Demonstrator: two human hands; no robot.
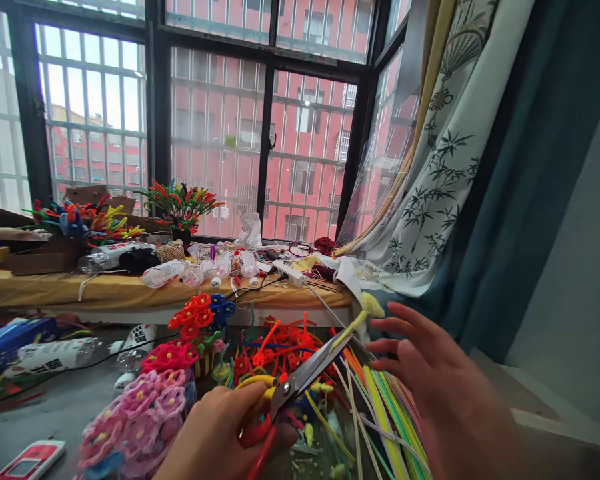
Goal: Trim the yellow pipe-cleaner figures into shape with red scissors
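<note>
My left hand (225,427) is closed around scissors (300,377) with red on the handles, blades pointing up and right. A curved yellow piece (257,383) shows by my left fingers; whether it belongs to the scissors I cannot tell. A pale yellow pipe-cleaner stem with a fuzzy head (371,305) runs along the blade tips. What supports it is unclear. Just right of that head, my right hand (430,367) has its fingers spread apart, slightly blurred. Under the scissors lie red pipe-cleaner pieces (290,343). Long green and yellow pipe cleaners (387,413) lie below my right hand.
Pink pipe-cleaner flowers (143,413) and red flowers (193,317) stand left of my left hand. Plastic bottles (63,355) lie farther left, near a red-and-white device (30,460). Behind, a cloth-covered ledge (115,288) carries bottles, rope and a power strip (289,273).
</note>
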